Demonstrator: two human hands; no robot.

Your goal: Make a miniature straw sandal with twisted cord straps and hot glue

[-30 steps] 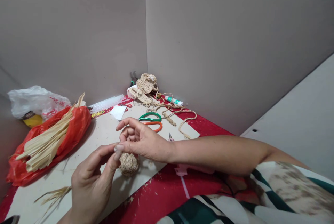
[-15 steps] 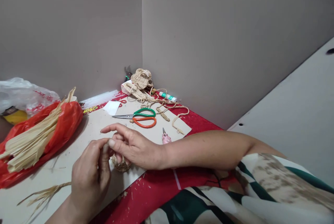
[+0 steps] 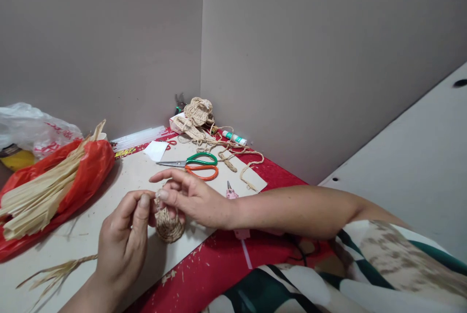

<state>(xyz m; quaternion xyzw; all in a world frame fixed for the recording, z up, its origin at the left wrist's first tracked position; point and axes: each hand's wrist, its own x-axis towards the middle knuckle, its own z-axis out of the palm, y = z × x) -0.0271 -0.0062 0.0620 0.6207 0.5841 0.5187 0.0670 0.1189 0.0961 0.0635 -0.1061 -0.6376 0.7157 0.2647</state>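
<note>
A small coiled straw piece (image 3: 170,229), rounded and made of braided cord, hangs below the fingertips of both hands. My right hand (image 3: 195,201) grips its upper part between thumb and curled fingers, with the index finger stretched out to the left. Thumb and index finger of my left hand (image 3: 126,235) are pinched together at the piece's upper left edge, on what looks like its braided cord. To the left of that hand a braided straw cord (image 3: 58,270) sticks out and ends in loose strands; its middle is hidden behind the hand.
Scissors (image 3: 202,159) with green and orange handles lie beyond my right hand. A pink glue gun (image 3: 232,192) is partly under my right forearm. Straw strips (image 3: 47,191) fill a red bag (image 3: 100,157) at left. Woven straw and cord (image 3: 199,111) are heaped in the corner by the walls.
My hands have moved slightly apart at the fingertips. More of the coiled straw piece now shows below them, and the left thumb has turned into view.
</note>
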